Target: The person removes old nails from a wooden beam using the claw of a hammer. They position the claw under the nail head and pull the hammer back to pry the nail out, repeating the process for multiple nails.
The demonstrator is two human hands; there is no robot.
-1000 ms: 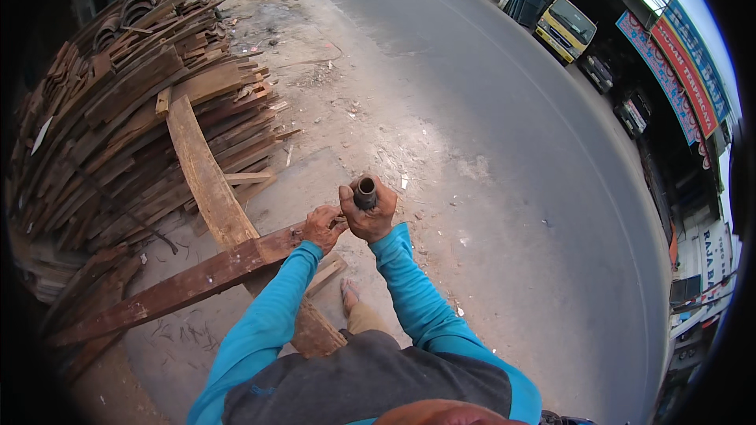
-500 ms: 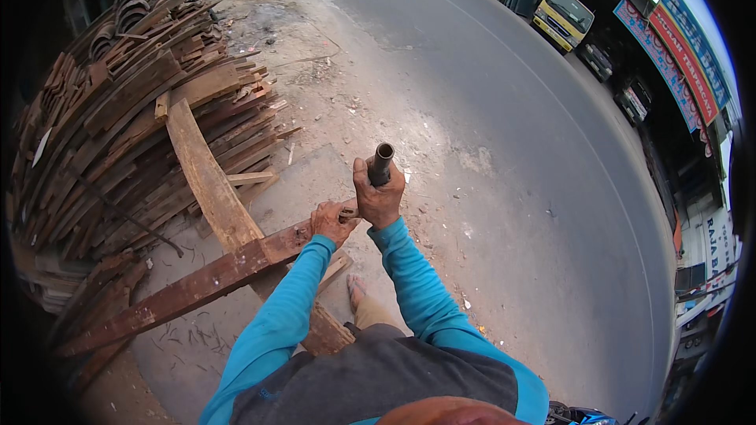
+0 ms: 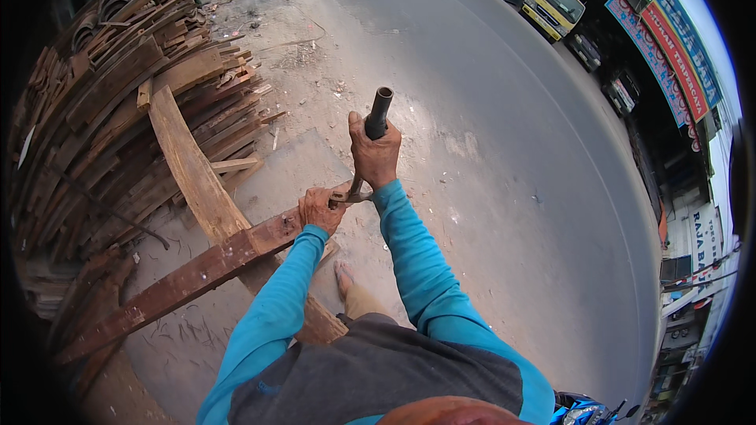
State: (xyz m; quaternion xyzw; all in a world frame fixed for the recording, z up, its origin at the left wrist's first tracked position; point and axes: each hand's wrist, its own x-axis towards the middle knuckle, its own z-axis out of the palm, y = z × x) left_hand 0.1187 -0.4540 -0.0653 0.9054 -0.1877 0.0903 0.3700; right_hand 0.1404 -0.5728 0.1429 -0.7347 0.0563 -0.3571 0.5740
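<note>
My right hand (image 3: pixel 376 157) is wrapped round the dark pipe handle (image 3: pixel 379 112) of a metal tool, its hollow end pointing up and away from me. Below that hand, the tool's forked metal head (image 3: pixel 352 197) sits at the end of a reddish-brown wooden beam (image 3: pixel 197 267). My left hand (image 3: pixel 320 211) is closed over this beam end, right beside the tool's head. Whether its fingers also touch the tool I cannot make out. The beam slants down to the left and lies across a lighter curved plank (image 3: pixel 193 161).
A large stack of old boards (image 3: pixel 118 126) fills the left side, and the curved plank leans on it. Loose bent nails (image 3: pixel 189 330) litter the ground. My foot (image 3: pixel 343 277) is under the beam's end. A paved road (image 3: pixel 535 173) runs along the right, with a parked yellow truck (image 3: pixel 554 8).
My right hand has moved up and away with the pipe handle, so the tool's metal head now shows below it. My left hand stays on the beam end. The whole view has shifted slightly.
</note>
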